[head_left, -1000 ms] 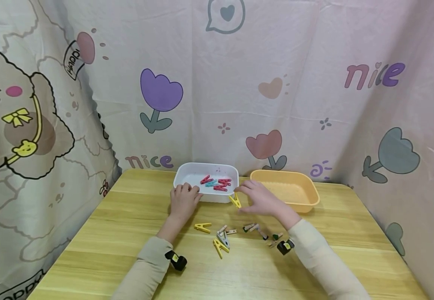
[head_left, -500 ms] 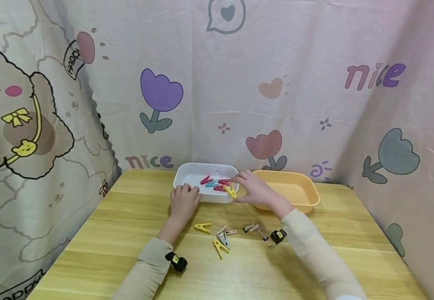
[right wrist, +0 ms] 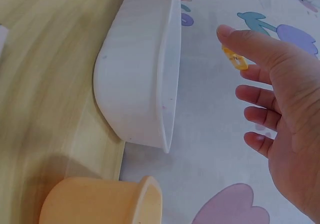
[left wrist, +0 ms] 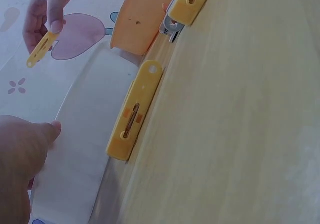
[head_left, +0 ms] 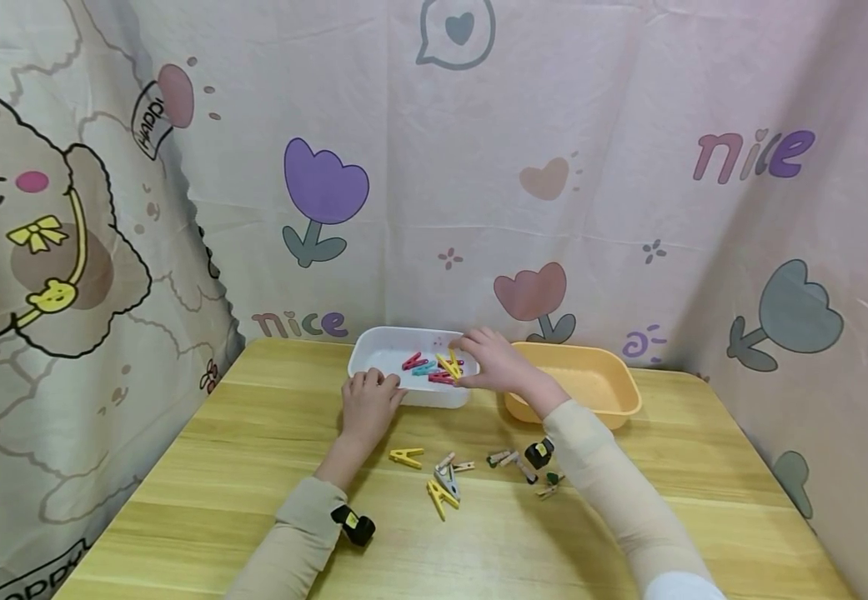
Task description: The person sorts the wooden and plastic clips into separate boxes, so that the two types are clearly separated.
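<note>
My left hand (head_left: pixel 368 407) grips the near-left rim of a white plastic tub (head_left: pixel 434 399), its thumb (left wrist: pixel 53 131) against the outer wall in the left wrist view. My right hand (head_left: pixel 499 363) is over the tub's right end and pinches a yellow clothespin (head_left: pixel 449 365) between thumb and index finger; the right wrist view shows the other fingers (right wrist: pixel 257 98) spread apart. Inside the tub lie several red clothespins (head_left: pixel 413 361) and a teal clothespin (head_left: pixel 424 368). On the table, two yellow clothespins (head_left: pixel 407 457) lie near a grey clothespin (head_left: pixel 448 481).
To the right of the white tub stands a yellow-orange tub (head_left: pixel 584 379). Small wooden clothespins (head_left: pixel 509 457) are scattered on the wooden table (head_left: pixel 253 467) beneath the right forearm. A printed curtain (head_left: pixel 434 167) hangs behind the table.
The right hand has moved left and away from me, carrying the yellow clothespin from the white tub's right front corner to over its inside. The left hand has stayed at the rim.
</note>
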Motion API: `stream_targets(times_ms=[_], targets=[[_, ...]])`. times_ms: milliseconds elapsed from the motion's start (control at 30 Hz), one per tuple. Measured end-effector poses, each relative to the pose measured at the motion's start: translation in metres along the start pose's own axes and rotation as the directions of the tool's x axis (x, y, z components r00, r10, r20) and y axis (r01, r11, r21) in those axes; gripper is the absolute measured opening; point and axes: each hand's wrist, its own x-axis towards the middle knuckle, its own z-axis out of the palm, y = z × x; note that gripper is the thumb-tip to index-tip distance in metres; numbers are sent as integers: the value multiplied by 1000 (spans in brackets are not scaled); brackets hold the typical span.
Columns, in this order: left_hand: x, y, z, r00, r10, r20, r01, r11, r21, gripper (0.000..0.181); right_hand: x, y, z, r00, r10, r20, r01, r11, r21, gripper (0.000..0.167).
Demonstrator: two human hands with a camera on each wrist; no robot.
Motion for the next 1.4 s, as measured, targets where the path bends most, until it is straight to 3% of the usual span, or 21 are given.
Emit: stream_targets(times_ms=[233, 667, 1400], targets=[[0, 0, 1, 1000, 1, -9, -1, 1000, -8, 21, 18, 3, 3, 999, 33, 17, -33, 999, 19, 60], [0, 0, 1, 999, -21, 44, 21, 1000, -13, 23, 49, 4, 11, 998, 57, -1, -57, 998, 8, 61], [-1, 0, 3, 999, 11, -33, -11, 1000, -15, 20, 92, -10, 30, 990, 135, 47, -139, 986, 90, 61]])
